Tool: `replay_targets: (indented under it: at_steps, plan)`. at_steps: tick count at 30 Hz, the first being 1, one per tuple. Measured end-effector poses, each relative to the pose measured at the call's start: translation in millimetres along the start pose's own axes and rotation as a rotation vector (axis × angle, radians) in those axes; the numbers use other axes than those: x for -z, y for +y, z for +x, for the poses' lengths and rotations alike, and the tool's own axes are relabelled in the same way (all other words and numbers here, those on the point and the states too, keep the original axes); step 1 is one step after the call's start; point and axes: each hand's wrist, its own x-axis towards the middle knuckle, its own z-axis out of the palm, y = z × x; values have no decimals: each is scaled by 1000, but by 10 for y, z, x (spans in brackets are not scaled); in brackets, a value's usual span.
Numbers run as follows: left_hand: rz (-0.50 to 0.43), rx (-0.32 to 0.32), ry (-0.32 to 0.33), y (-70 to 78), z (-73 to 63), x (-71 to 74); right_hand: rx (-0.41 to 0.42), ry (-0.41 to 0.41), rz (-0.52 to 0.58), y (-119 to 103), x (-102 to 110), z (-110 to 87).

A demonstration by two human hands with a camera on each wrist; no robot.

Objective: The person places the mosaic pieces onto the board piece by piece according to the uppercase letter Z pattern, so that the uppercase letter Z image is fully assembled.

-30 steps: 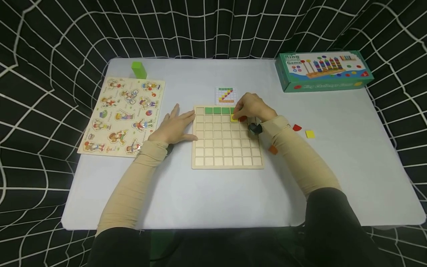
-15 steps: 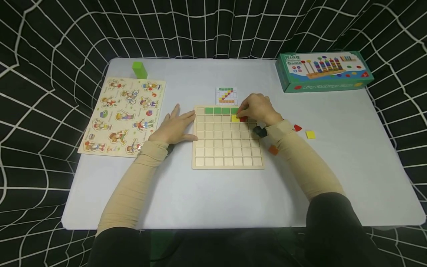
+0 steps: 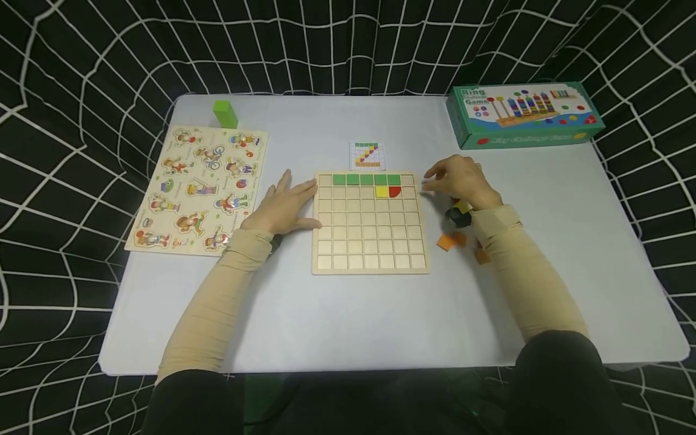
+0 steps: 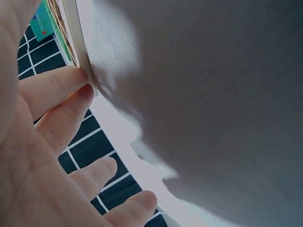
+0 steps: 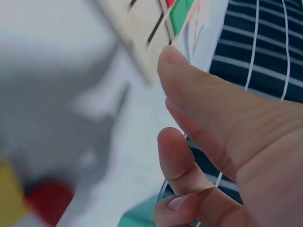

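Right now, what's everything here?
Wooden grid board: 1, pale, centre
Square tiles: 5, green, top row
Square tile: 1, yellow, second row
Curved-edged tile: 1, red, beside it
Loose tiles: 5+, orange/yellow/red, right
Pattern card: 1, white, beyond board
Wooden picture puzzle: 1, multicoloured, left
Rectangular block: 1, green, beyond puzzle
Cardboard box: 1, green, far right
Table: 1, white, underneath
Netting: 1, white, around
Sleeves: 2, beige, forearms
Left hand: 1, bare, board's left
Right hand: 1, bare, board's right

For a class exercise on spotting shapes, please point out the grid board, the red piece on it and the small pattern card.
Grid board (image 3: 370, 219), head view: a bare middle cell.
Red piece (image 3: 394, 191), head view: middle of its face.
Pattern card (image 3: 367, 156), head view: its printed middle.
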Motion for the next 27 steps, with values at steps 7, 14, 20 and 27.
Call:
replay_targets:
  at_steps: [7,14,20,27]
  plan:
    - [-10,-2,-4,2,-18,1,-79,6,28,417,108,-206]
    - [-5,-14,8,10,-10,-7,-201,-10,42,823,180,-434]
    - [2,-12,4,2,-8,-8,-247,-67,60,954,151,-473]
    - [-2,-17,6,3,-1,-13,-204,-15,93,952,133,-480]
